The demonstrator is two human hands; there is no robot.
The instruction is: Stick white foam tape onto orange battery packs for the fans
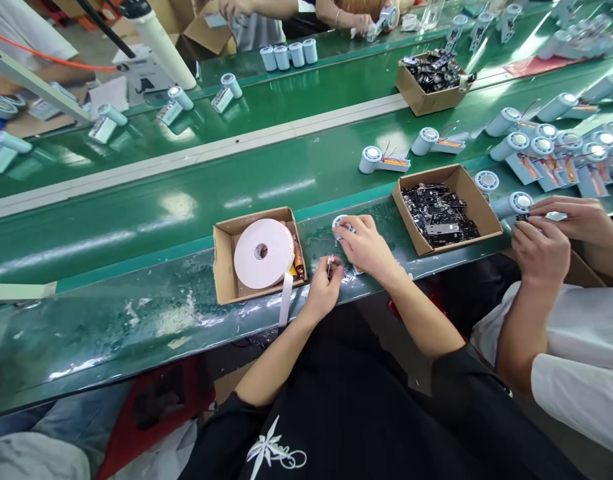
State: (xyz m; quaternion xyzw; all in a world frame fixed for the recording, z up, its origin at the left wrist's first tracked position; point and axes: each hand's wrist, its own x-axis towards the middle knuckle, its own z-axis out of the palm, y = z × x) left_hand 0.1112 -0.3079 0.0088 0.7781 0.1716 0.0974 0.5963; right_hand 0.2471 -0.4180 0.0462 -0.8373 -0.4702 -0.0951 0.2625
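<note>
My right hand point(367, 248) has its fingers closed around the round head of a light blue handheld fan body point(338, 228) on the bench. The lower part of this body shows in part below my wrist and is mostly hidden by the hand. Just to the left, my left hand point(325, 288) pinches a small white-tipped piece point(330, 264), too small to name exactly. Beside my left hand stands a cardboard box point(221, 267) with a big roll of white tape point(254, 263) and orange-wrapped parts point(298, 260). A loose tape end point(286, 300) hangs over the bench edge.
Right of my hands, a cardboard box point(420, 245) holds black circuit boards point(436, 210). A co-worker's hands point(544, 237) work beside it. Blue fan bodies point(371, 160) lie along the green conveyor point(196, 187). Another box of parts point(426, 103) stands farther back, with people across the line.
</note>
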